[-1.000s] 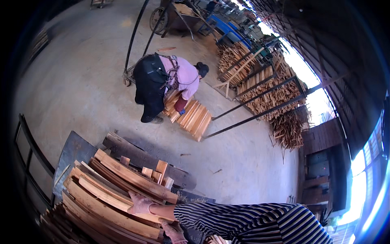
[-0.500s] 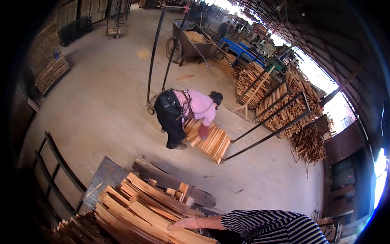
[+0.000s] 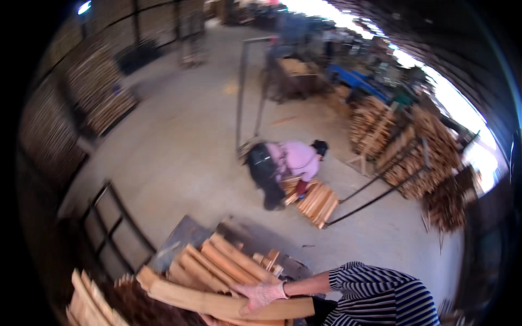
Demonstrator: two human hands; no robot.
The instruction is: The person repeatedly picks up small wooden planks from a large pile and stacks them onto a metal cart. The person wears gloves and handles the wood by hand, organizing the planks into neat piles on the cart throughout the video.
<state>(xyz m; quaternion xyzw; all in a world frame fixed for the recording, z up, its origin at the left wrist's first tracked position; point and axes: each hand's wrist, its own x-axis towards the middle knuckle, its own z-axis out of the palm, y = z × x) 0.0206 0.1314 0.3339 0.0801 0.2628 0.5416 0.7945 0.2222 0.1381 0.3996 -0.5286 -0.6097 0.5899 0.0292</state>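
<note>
And it's two hands (image 3: pixel 260 296) to one held plank (image 3: pixel 190 298), one co-worker (image 3: pixel 296 156) to one floor stack of slats (image 3: pixel 319 204), one barrow (image 3: pixel 298 84), one black lattice frame (image 3: pixel 132 221), and yes, one glowing lamp (image 3: pixel 84 7)!

Low in the centre, the long board (image 3: pixel 204 302) is pale wood, smooth-faced and matt; the glove (image 3: pixel 266 294) over it is knitted cloth, and the striped sleeve (image 3: pixel 356 276) soft matt cloth. Lower left, a dark metal frame (image 3: pixel 110 234); right, rough raw-wood sticks (image 3: pixel 429 157); the floor (image 3: pixel 185 141) looks like dull concrete
</note>
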